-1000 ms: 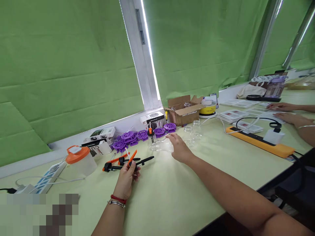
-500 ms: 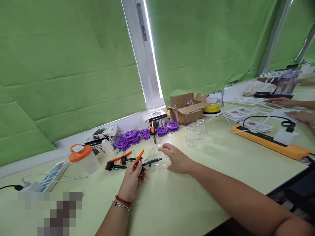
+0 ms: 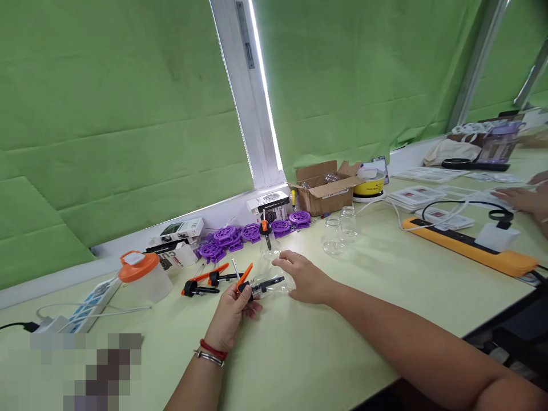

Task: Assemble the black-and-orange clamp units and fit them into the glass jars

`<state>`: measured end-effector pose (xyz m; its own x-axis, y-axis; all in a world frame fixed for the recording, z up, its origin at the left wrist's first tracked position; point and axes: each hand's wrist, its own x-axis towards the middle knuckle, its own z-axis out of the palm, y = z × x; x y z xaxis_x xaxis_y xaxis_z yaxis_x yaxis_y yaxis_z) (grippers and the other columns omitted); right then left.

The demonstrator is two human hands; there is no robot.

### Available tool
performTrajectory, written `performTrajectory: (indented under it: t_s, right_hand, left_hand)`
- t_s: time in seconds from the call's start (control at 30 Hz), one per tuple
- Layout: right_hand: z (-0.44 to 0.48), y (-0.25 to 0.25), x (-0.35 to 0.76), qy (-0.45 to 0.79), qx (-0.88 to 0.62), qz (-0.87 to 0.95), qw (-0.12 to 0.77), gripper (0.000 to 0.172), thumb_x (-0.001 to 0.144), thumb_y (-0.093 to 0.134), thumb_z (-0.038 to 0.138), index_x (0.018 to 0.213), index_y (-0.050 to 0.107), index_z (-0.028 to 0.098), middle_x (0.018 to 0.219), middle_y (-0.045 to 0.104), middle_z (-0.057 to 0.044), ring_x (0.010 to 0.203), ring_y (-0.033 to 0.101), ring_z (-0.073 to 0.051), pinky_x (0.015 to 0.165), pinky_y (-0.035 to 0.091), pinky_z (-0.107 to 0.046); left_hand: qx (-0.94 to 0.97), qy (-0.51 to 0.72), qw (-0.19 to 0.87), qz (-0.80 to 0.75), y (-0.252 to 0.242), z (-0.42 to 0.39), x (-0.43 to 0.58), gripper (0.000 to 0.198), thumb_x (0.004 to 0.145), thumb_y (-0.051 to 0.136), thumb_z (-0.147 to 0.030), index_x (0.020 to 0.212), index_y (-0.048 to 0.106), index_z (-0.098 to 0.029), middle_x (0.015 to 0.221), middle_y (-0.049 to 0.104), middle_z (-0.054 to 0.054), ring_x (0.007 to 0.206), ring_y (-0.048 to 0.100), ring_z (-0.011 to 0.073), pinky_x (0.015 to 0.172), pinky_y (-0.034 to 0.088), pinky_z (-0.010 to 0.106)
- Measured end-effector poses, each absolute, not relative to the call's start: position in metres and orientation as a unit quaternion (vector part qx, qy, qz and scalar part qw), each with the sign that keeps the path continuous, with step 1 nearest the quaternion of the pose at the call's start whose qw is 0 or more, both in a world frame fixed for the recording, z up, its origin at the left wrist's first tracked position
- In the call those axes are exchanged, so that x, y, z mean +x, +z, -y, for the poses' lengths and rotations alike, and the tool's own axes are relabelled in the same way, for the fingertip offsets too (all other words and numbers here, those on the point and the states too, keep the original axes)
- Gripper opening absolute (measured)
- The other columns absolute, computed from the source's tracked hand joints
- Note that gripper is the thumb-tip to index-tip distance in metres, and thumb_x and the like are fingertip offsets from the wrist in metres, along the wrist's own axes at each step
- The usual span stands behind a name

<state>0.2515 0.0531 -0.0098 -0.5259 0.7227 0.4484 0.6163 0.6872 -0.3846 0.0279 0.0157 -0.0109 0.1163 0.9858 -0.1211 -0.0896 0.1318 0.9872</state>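
My left hand (image 3: 237, 311), with a red band and metal bracelet at the wrist, is closed on a black spray head (image 3: 245, 289) with an orange trigger. The head's black stem lies inside the neck of a clear bottle (image 3: 280, 285), tilted onto its side. My right hand (image 3: 306, 278) is wrapped round the bottle's wide end. Just behind, an upright clear bottle (image 3: 269, 251) has a similar black-and-orange head on it. Two loose spray heads (image 3: 199, 287) lie to the left of my hands. Two clear open bottles (image 3: 334, 242) stand to the right.
Purple plastic parts (image 3: 226, 235) and white-black boxes (image 3: 175, 251) line the wall. A cardboard box (image 3: 327, 200) holds clear items. An orange-lidded jug (image 3: 145, 277) stands left near a power strip (image 3: 92, 302). A yellow power strip (image 3: 471, 248) lies right, near another person's hands (image 3: 524, 200).
The spray head has moved slightly right, toward the bottle, and its cap now sits closer to the neck. The other person's hands at far right have shifted.
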Motion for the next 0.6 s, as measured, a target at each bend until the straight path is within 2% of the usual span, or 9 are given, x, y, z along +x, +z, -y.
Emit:
performTrajectory:
  t_s: [0.17, 0.4, 0.6]
  right_hand:
    - [-0.0521, -0.0099, 0.2515, 0.075, -0.369, 0.878, 0.295, 0.075, 0.055, 0.062, 0.005, 0.127, 0.046, 0.021, 0.127, 0.043, -0.012, 0.119, 0.042, -0.026, 0.1, 0.036, -0.037]
    - [-0.0525, -0.0059, 0.2553, 0.097, -0.312, 0.886, 0.329, 0.08, 0.056, 0.069, 0.014, 0.13, 0.039, 0.02, 0.129, 0.043, -0.011, 0.124, 0.036, -0.025, 0.104, 0.033, -0.038]
    - [-0.0599, -0.0106, 0.2592, 0.123, -0.252, 0.885, 0.372, 0.08, 0.049, 0.079, 0.023, 0.122, 0.045, 0.019, 0.124, 0.045, -0.014, 0.121, 0.038, -0.029, 0.1, 0.036, -0.043]
  left_hand:
    - [0.422, 0.462, 0.621, -0.472, -0.0091, -0.0129, 0.0308, 0.043, 0.072, 0.061, -0.059, 0.081, 0.054, -0.018, 0.075, 0.065, 0.005, 0.057, 0.064, 0.0167, 0.051, 0.047, 0.028]
    - [0.432, 0.465, 0.571, -0.52, -0.0073, -0.0125, 0.0315, 0.041, 0.076, 0.053, -0.061, 0.079, 0.052, -0.02, 0.068, 0.064, 0.006, 0.043, 0.056, 0.0147, 0.039, 0.038, 0.026]
    - [0.444, 0.451, 0.559, -0.536, -0.0046, -0.0113, 0.0314, 0.039, 0.081, 0.048, -0.059, 0.084, 0.048, -0.02, 0.061, 0.063, 0.003, 0.04, 0.054, 0.0122, 0.036, 0.033, 0.021]
